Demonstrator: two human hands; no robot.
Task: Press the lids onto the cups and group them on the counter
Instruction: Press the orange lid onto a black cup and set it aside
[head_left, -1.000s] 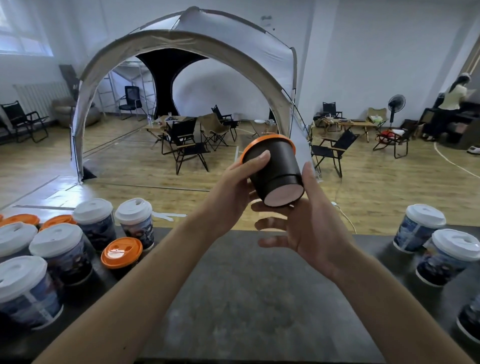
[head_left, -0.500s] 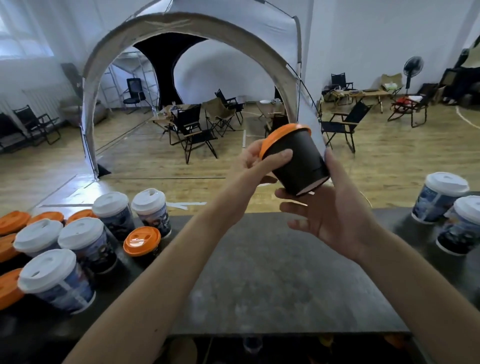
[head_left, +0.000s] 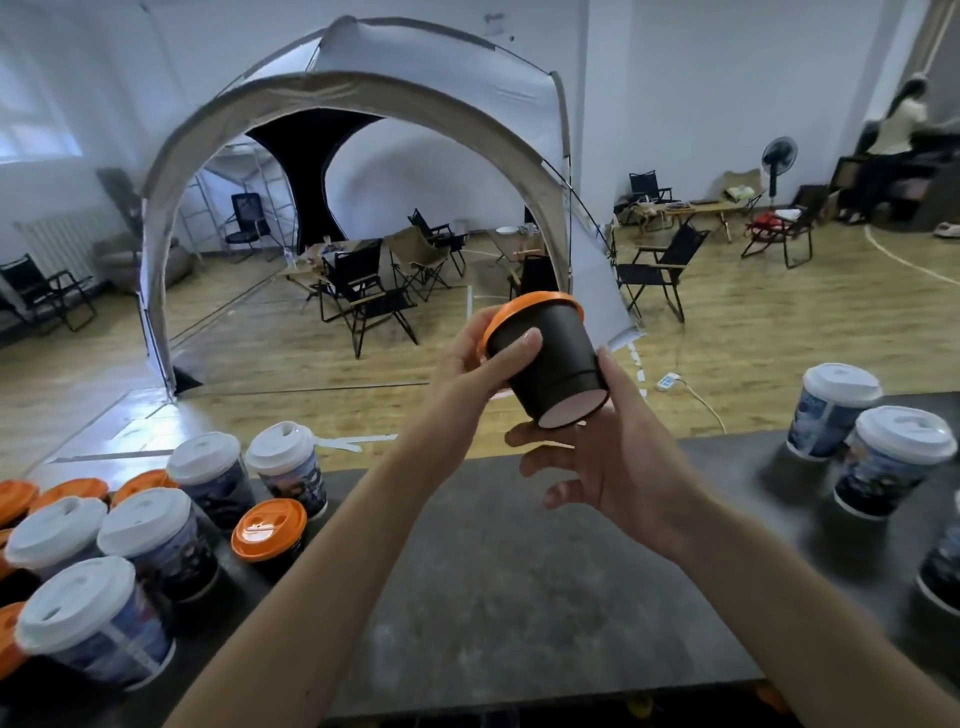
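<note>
So I've got the black cup (head_left: 550, 358) tipped in the air above the surface (head_left: 493, 571). Its long axis slants, with the orange lid (head_left: 524, 306) up and away to the left and the pale base toward me, lower right. My left hand (head_left: 467, 364) grips it just under the lid, thumb across the wall. My right hand (head_left: 613, 457) cradles the base, fingers loosely spread, thumb alongside.

The black cup (head_left: 550, 358) looks like matt paper, its orange lid (head_left: 524, 306) smooth plastic with a slight sheen. The surface (head_left: 493, 597) is dark, mottled and matt, stone-like; the white lids (head_left: 75, 600) look like smooth plastic, the floor (head_left: 779, 332) polished wood, the tent (head_left: 415, 67) cloth.
</note>
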